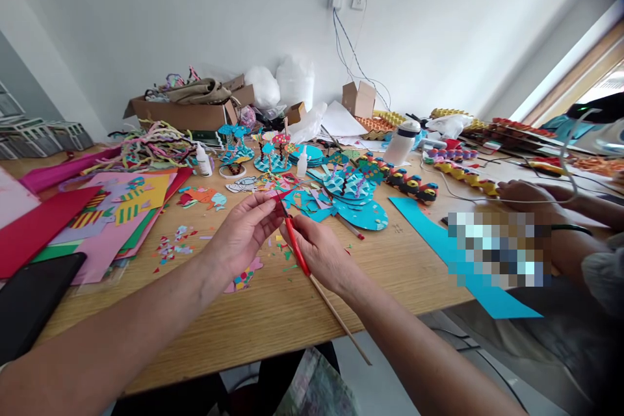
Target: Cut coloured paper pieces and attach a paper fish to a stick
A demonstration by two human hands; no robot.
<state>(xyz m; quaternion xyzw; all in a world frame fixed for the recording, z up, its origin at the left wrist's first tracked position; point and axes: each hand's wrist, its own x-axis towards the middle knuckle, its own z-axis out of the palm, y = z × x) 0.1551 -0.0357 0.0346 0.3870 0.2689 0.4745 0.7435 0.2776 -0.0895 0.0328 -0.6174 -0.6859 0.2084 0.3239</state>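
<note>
Left hand: fingers pinch one small red paper scrap above the wooden counter. Right hand: fingers wrapped round one pair of red-handled scissors, blades at the scrap. Left fingertips near; a slip could nick them. One thin wooden stick extends past the counter edge; a wrist bump might drop it. Beyond: two white plastic squeeze bottles.
</note>
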